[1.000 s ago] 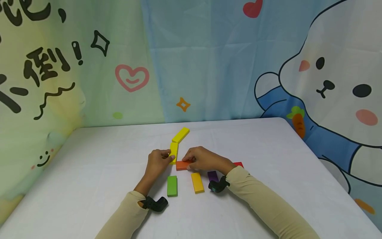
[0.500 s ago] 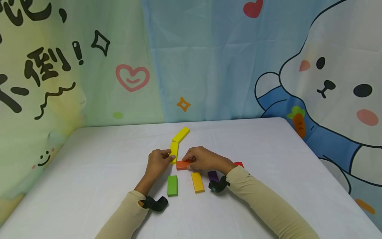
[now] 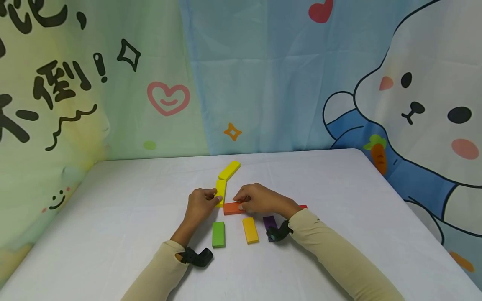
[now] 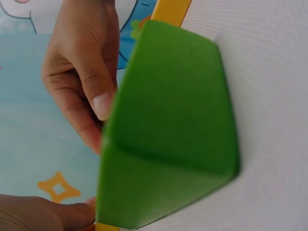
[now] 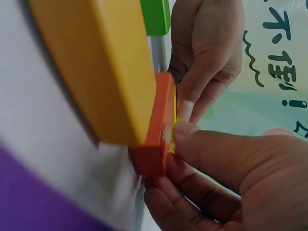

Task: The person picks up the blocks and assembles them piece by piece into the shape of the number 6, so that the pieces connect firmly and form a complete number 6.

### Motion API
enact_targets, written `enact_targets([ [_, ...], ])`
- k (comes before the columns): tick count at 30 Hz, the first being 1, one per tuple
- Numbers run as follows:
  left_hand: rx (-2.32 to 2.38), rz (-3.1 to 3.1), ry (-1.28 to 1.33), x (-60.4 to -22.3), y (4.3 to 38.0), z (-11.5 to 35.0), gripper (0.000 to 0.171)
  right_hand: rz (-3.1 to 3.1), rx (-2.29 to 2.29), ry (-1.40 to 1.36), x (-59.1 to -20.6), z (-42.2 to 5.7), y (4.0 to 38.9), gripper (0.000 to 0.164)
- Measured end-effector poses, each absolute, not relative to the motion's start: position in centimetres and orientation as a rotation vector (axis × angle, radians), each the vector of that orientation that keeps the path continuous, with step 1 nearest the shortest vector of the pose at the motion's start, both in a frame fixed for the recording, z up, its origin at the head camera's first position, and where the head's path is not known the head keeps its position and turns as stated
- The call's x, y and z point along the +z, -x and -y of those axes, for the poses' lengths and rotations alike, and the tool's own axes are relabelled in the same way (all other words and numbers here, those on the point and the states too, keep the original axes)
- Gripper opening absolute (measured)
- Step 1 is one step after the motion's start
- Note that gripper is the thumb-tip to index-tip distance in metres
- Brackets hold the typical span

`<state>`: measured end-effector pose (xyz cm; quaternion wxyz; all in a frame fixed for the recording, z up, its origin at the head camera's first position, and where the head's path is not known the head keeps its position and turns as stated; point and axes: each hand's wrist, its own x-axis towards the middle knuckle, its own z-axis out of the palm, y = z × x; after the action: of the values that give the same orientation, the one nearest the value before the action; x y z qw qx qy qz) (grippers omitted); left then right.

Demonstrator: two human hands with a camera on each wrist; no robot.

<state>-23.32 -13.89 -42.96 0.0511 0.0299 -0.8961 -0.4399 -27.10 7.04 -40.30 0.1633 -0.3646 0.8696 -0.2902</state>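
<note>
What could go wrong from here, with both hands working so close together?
First, the left hand holds the nearer yellow rectangular block while the right hand grips the orange rectangular block right by its near end; a small slip might push either block out of line. Second, in the head view the right wrist's black camera overlaps the purple rectangular block; touching or not is unclear, but moving that arm could nudge it.

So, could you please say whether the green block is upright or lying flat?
Lying flat: in the head view, the green block shows its broad face upward and a thin near edge.
</note>
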Motion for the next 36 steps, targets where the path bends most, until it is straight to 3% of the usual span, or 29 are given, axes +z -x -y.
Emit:
enact_targets([
  [36, -1.332, 2.714, -0.063, -42.9, 23.2, 13.8, 0.034, -2.51, -1.053, 0.997, -39.3, -11.7, 26.8, 0.03],
])
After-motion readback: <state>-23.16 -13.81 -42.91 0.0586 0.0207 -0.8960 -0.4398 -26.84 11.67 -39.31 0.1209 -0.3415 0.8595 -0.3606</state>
